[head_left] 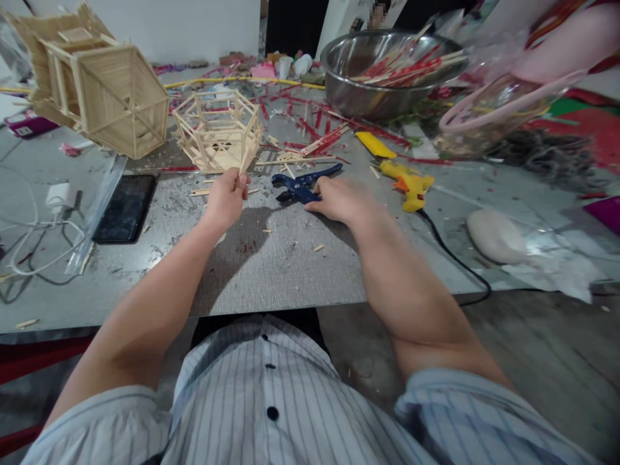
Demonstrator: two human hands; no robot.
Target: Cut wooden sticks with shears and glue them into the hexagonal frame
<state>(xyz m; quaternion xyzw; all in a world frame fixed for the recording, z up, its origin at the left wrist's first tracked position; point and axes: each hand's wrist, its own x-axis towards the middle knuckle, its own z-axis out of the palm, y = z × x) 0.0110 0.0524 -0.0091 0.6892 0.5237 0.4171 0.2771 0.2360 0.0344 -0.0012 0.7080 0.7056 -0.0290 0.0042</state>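
Observation:
My left hand (227, 200) is closed in a pinch on a thin wooden stick (246, 157) that points up in front of a hexagonal stick frame (217, 139). Whether it is one stick or more, I cannot tell. Loose short sticks (201, 192) lie beside that hand. My right hand (334, 199) has its thumb and fingers around one handle of dark blue pliers (295, 187), which rest on the table with their handles spread. Right of this hand lies a yellow hot glue gun (407, 184), its black cord running toward the table edge.
A larger stick-built model (121, 100) stands at the back left, above a black phone (124, 210) and a white charger (61, 197). A steel bowl (339, 87) holds red-and-wood sticks. Red scraps (310, 126) litter the back. A pale rounded object (494, 236) sits at right.

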